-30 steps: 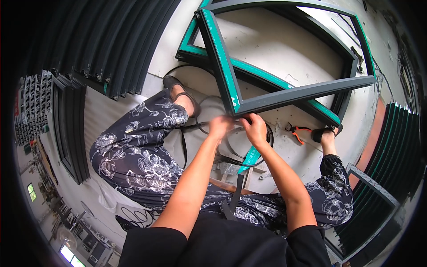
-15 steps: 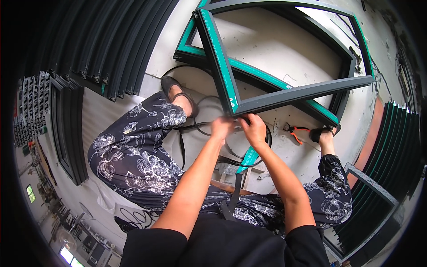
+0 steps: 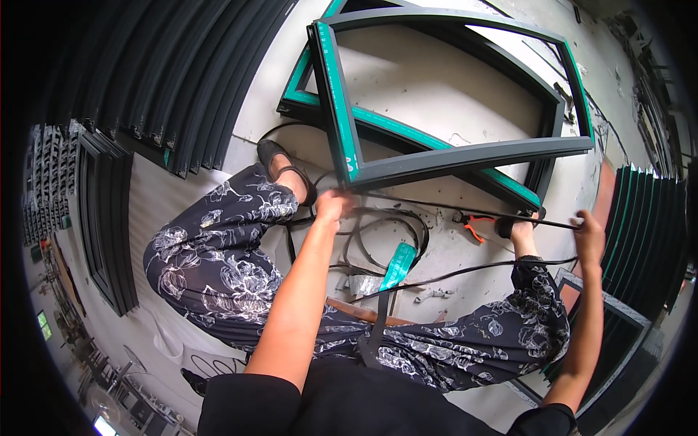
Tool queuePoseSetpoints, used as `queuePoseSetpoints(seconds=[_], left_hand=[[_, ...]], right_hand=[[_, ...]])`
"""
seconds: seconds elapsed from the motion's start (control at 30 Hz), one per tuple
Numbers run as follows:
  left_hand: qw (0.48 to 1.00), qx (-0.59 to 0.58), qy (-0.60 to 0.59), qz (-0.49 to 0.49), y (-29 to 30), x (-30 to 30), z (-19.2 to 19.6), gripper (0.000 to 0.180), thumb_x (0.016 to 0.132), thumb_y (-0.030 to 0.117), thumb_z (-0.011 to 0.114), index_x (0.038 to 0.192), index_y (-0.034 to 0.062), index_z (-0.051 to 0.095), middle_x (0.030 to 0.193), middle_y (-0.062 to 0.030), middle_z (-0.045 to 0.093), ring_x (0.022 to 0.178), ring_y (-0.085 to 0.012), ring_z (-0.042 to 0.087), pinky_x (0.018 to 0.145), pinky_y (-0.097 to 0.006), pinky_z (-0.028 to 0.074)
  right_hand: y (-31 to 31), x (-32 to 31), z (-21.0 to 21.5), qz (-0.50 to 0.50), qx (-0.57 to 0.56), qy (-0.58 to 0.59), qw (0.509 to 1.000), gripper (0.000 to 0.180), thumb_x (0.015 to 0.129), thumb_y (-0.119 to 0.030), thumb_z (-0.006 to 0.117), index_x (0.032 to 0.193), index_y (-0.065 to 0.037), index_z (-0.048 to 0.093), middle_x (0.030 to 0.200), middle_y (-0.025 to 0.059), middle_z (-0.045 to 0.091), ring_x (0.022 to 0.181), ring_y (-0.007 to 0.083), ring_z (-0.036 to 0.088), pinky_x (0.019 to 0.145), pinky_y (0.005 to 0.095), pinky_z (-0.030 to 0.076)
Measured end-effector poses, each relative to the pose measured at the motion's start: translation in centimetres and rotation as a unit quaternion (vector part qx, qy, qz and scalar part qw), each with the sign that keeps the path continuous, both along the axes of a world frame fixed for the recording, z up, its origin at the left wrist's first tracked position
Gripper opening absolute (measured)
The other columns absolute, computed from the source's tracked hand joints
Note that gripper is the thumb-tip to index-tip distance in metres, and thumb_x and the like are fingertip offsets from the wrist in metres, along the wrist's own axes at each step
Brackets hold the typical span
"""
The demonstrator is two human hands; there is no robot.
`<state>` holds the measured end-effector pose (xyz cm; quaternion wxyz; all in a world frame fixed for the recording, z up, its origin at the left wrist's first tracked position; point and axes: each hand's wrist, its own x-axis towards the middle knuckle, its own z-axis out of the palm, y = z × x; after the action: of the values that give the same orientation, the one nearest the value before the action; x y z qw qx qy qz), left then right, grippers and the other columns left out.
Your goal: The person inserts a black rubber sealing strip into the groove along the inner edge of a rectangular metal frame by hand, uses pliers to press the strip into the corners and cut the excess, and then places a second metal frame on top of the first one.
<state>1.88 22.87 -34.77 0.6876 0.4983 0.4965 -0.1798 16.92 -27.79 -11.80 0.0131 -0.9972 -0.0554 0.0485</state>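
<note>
A thin black strip (image 3: 465, 208), like a rubber seal, runs taut across the middle. Out at the right, my right hand (image 3: 590, 238) is closed on it, arm stretched wide. The strip's other end meets my left hand (image 3: 332, 206), whose curled fingers are partly blurred, just below the near corner of a dark grey frame (image 3: 465, 154). Green film covers the frame's left side. It lies askew over a second grey frame (image 3: 556, 138) with green film. From my right hand the strip bends back left toward my lap. More black strip lies coiled (image 3: 424, 232) on the floor.
Orange-handled pliers (image 3: 474, 227) lie near my right foot. A green film piece (image 3: 398, 266) and a crumpled clear wrapper (image 3: 361, 285) are in front of my lap. Dark profiles (image 3: 182, 73) stand stacked at the left, more frames (image 3: 640, 240) at the right.
My right hand has swung far right, drawing the black strip out from the frame corner. My left hand has shifted slightly left with the view and stays by that corner.
</note>
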Motion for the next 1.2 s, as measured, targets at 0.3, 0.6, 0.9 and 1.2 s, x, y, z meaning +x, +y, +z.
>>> queuePoseSetpoints(seconds=[0.3, 0.6, 0.9, 1.2], left_hand=[[0.999, -0.009, -0.017, 0.044, 6.7, 3.0, -0.1, 0.013, 0.08, 0.003, 0.056, 0.093, 0.0013, 0.056, 0.079, -0.0065, 0.059, 0.07, -0.0169, 0.058, 0.066, -0.029, 0.051], [0.958, -0.12, -0.087, 0.243, 6.8, 1.9, -1.0, 0.016, 0.087, 0.008, 0.052, 0.104, 0.0083, 0.05, 0.105, -0.0114, 0.057, 0.099, -0.0267, 0.056, 0.09, -0.044, 0.045], [0.943, -0.11, -0.109, 0.293, 5.5, 3.0, -1.1, 0.023, 0.082, -0.004, 0.048, 0.101, 0.0081, 0.053, 0.094, -0.0098, 0.059, 0.087, -0.0252, 0.059, 0.079, -0.041, 0.051], [0.948, -0.017, -0.086, 0.305, 4.3, 3.7, -0.4, 0.02, 0.081, -0.007, 0.044, 0.099, -0.0003, 0.051, 0.092, -0.0161, 0.058, 0.082, -0.0281, 0.06, 0.076, -0.04, 0.053]], right_hand=[[-8.8, 8.3, 6.5, -0.044, -0.092, -0.132, 0.986, 0.012, 0.087, -0.016, 0.054, 0.091, -0.005, 0.056, 0.077, 0.0155, 0.059, 0.067, 0.0313, 0.058, 0.059, 0.0359, 0.045], [0.3, 7.8, -2.1, -0.173, 0.284, 0.209, 0.92, 0.036, 0.075, -0.005, 0.066, 0.11, -0.006, 0.057, 0.07, -0.0032, 0.05, 0.059, 0.0042, 0.043, 0.052, 0.0191, 0.036], [-10.9, 9.0, -3.9, -0.184, 0.309, 0.026, 0.933, 0.02, 0.086, -0.018, 0.058, 0.098, -0.002, 0.063, 0.071, -0.0041, 0.053, 0.058, 0.0034, 0.04, 0.05, 0.019, 0.032], [-8.6, 8.6, -5.3, -0.129, 0.178, 0.022, 0.975, 0.027, 0.086, -0.02, 0.057, 0.095, 0.005, 0.061, 0.088, 0.0108, 0.062, 0.083, 0.0171, 0.058, 0.077, 0.0263, 0.044]])
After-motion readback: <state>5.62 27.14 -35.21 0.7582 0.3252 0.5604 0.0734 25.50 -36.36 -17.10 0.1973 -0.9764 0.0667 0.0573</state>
